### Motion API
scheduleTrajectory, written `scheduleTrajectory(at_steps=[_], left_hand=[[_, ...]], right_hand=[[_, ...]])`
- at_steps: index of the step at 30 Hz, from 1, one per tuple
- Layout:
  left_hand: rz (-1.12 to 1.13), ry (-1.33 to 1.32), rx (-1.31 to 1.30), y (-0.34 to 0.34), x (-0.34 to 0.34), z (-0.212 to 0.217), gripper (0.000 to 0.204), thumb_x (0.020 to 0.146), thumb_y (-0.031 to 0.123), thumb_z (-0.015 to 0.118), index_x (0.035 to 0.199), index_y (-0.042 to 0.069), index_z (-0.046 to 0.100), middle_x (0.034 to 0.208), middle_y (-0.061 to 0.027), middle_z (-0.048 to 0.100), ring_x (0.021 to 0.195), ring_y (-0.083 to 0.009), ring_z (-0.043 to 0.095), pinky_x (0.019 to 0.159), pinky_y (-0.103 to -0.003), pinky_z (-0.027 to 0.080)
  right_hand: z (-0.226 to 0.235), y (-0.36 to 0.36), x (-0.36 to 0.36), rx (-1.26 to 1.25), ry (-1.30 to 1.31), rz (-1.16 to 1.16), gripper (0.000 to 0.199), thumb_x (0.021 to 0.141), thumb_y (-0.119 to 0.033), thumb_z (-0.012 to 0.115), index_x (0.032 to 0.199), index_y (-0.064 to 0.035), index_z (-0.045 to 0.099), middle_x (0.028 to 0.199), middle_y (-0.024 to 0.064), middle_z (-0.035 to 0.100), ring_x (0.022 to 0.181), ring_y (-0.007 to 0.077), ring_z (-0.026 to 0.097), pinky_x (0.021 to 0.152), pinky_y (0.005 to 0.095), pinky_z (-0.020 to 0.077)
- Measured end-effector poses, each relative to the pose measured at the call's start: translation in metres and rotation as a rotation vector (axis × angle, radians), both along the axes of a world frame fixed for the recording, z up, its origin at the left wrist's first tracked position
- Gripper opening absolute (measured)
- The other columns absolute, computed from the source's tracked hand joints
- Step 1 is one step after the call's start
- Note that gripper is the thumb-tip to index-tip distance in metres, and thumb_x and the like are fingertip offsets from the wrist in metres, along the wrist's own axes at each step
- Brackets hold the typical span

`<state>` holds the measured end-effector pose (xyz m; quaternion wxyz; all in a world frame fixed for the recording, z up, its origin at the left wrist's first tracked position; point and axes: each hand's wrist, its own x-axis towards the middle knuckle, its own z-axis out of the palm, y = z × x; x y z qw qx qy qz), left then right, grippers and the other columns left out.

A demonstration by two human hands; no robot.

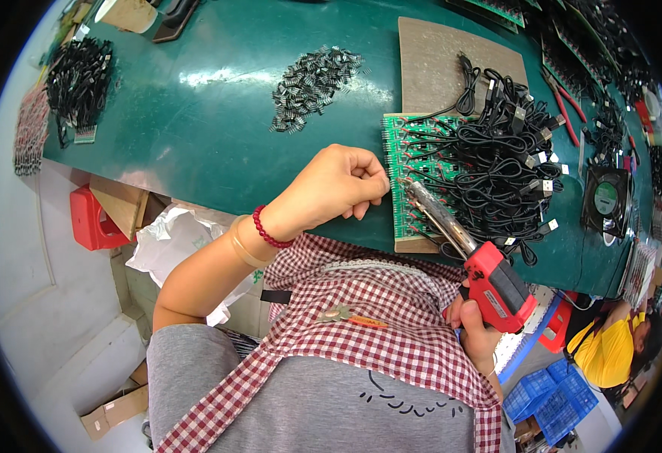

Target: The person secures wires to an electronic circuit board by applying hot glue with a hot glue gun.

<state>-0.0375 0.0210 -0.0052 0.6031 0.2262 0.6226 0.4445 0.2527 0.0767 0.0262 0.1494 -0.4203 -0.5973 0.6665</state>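
My left hand is closed, thumb and forefinger pinched together at the left edge of a green circuit board panel. What lies between those fingertips is too small to make out. Lower right, my right hand grips a red and black soldering gun, its metal barrel slanting up and left. The tip meets the panel close to my left fingertips. Many coiled black USB cables lie over the panel's right part, with wire ends along its rows.
A brown board lies beneath and behind the panel. Small black connectors are heaped on the green table. Red-handled pliers and a black fan lie right; a cable bundle sits far left. A person in yellow is lower right.
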Motion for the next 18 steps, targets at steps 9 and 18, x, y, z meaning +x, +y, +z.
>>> scheduleTrajectory(at_steps=[9, 18], left_hand=[[0.0, -0.002, 0.001, 0.002, -0.001, 0.0, 0.01, 0.081, 0.008, 0.058, 0.075, 0.0, 0.057, 0.063, 0.0, 0.055, 0.048, -0.003, 0.049, 0.039, -0.017, 0.036], [-0.015, -0.005, 0.001, 0.004, -0.002, 0.003, 0.011, 0.08, 0.01, 0.057, 0.074, 0.001, 0.057, 0.062, 0.0003, 0.054, 0.046, -0.003, 0.047, 0.039, -0.017, 0.034]], right_hand=[[-0.007, 0.002, 0.003, 0.032, -0.051, 0.031, 0.028, 0.086, -0.02, 0.057, 0.1, 0.0017, 0.047, 0.058, 0.0065, 0.047, 0.051, 0.0127, 0.043, 0.05, 0.0269, 0.0373], [-0.006, -0.002, 0.009, 0.15, -0.104, 0.067, 0.032, 0.085, -0.018, 0.057, 0.107, 0.0024, 0.046, 0.058, 0.0068, 0.047, 0.05, 0.0124, 0.043, 0.05, 0.026, 0.0367]])
